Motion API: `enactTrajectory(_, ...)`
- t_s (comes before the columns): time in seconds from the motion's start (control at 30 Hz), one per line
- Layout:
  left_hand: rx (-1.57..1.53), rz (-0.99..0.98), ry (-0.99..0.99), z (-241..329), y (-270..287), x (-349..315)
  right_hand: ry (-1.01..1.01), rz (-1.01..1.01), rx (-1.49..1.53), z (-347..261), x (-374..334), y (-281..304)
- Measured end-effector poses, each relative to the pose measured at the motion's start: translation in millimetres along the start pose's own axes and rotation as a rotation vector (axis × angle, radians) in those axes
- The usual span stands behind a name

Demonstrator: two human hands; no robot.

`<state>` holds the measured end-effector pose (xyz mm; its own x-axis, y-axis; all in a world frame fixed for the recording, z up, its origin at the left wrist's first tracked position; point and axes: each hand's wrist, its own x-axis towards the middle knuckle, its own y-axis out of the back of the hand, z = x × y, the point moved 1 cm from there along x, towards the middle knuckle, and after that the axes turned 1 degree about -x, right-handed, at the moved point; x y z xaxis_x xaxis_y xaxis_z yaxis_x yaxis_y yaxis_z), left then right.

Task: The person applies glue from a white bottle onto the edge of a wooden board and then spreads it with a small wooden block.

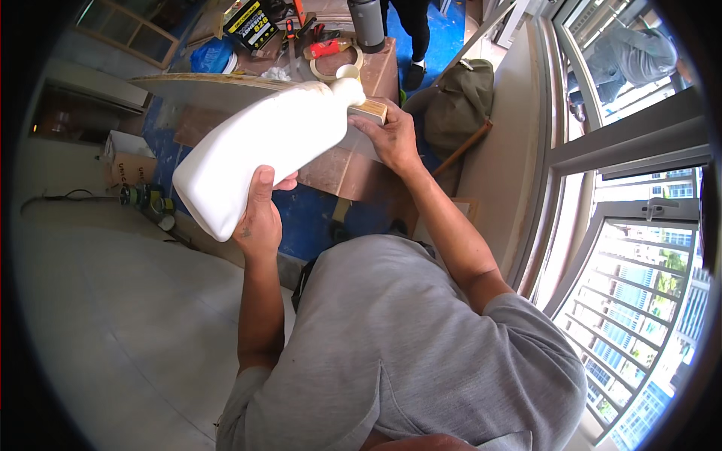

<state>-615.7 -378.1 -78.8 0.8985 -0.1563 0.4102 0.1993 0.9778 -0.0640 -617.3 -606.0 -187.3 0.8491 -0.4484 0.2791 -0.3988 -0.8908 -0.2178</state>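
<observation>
White bottle (256, 139) at 11 o'clock, tilted, neck just beside wooden block (368, 113) at 12. Left hand (259, 214) half-closed round bottle's lower end; right hand (395, 139) pinching block. Looks like pouring position reached; no liquid visible, so can't tell what's done or left. Count: 1 bottle, 1 block, 1 tape roll (317, 74), 1 grey tumbler (366, 26) towards 12.

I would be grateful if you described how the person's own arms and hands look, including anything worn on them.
The left hand and right hand are ungloved, with a small dark mark near the left wrist. Both forearms are bare, with no watch or bracelet showing. The short sleeves are plain grey, matching the shirt.
</observation>
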Motion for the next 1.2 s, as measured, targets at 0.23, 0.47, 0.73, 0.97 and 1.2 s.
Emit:
enactTrajectory(0.23,-0.007,-0.054,-0.039,12.3,-14.7,-0.4,0.016,-0.013,-0.075,2.6,1.2,3.0)
enactTrajectory(0.47,0.006,-0.031,-0.077,7.8,-11.3,2.5,0.016,0.002,-0.001,5.2,1.0,-0.9)
enactTrajectory(0.73,0.024,0.000,-0.032,15.4,-11.3,1.6,0.007,0.018,0.036,7.9,0.1,-2.2)
enactTrajectory(0.97,0.014,-0.002,-0.031,19.5,-10.3,4.2,-0.027,-0.001,-0.075,1.8,0.0,-0.8)
enactTrajectory(1.2,0.067,0.086,-0.049,14.4,3.2,11.3,-0.019,0.003,-0.071,0.9,0.9,-2.5)
